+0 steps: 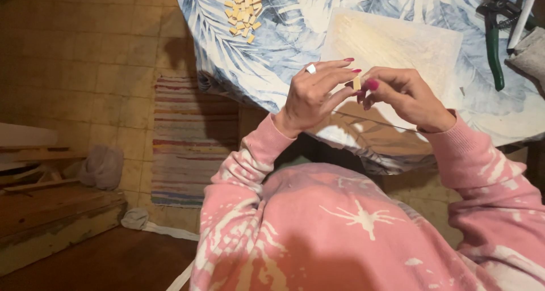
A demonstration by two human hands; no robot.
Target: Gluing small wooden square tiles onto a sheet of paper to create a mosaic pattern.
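Nearest the camera, pink sleeves with white splashes rise toward the table (272, 70), whose near edge curves just beyond the wrists; the hands hover over that edge with open air under them. The left hand (311, 95) has a ring on one finger, and its fingers are curled, fingertips meeting a small pale tile piece (357, 83). The right hand (406, 97) pinches the same piece between thumb and forefinger, so both hands grip it, above the table's near edge and over the pale board (397, 53) lying on the table. Farther in on the table, left of the board, sits a loose heap of small yellowish tile pieces (243, 14). At the table's far right lie green-handled nippers (495, 36) beside a grey cloth (531, 53). The table wears a blue-and-white leaf-print cover. Left of the table, a striped rug (190, 138) lies on the tiled floor (85, 53), with wooden planks (51, 211) further left.
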